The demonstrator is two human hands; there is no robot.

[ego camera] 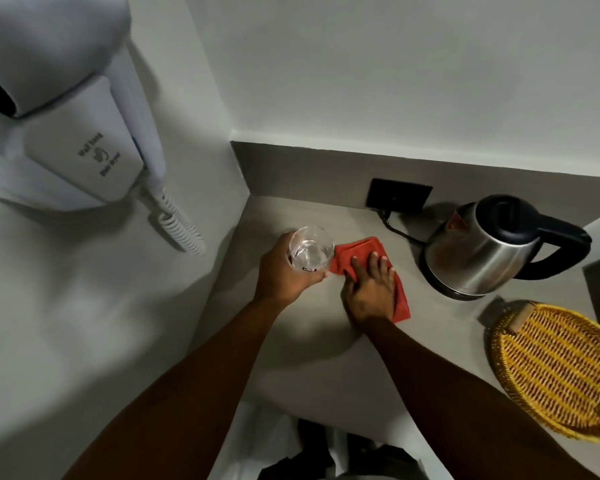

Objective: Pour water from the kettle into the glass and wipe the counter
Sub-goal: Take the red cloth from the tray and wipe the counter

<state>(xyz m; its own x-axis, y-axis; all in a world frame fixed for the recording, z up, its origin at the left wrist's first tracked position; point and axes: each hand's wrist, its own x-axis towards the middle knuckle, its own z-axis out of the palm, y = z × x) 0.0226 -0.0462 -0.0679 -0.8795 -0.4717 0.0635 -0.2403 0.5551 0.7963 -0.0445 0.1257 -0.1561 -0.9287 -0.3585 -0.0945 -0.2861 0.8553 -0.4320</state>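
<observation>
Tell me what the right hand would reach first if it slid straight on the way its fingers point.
Probably nothing on the counter: the right hand, flat on the red cloth, points toward the back wall, passing between the glass and the kettle, though depth is unclear.

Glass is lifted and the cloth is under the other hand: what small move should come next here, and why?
Probably slide the red cloth left across the counter under the raised glass. The left hand holds the glass, with water in it, off its spot, the right hand presses flat on the cloth, and the kettle sits on its base.

Dim, soft indoor light; wide-angle bending at the edges, blurred white wall-mounted hair dryer (66, 109) upper left, glare on the steel kettle (482, 251).
</observation>
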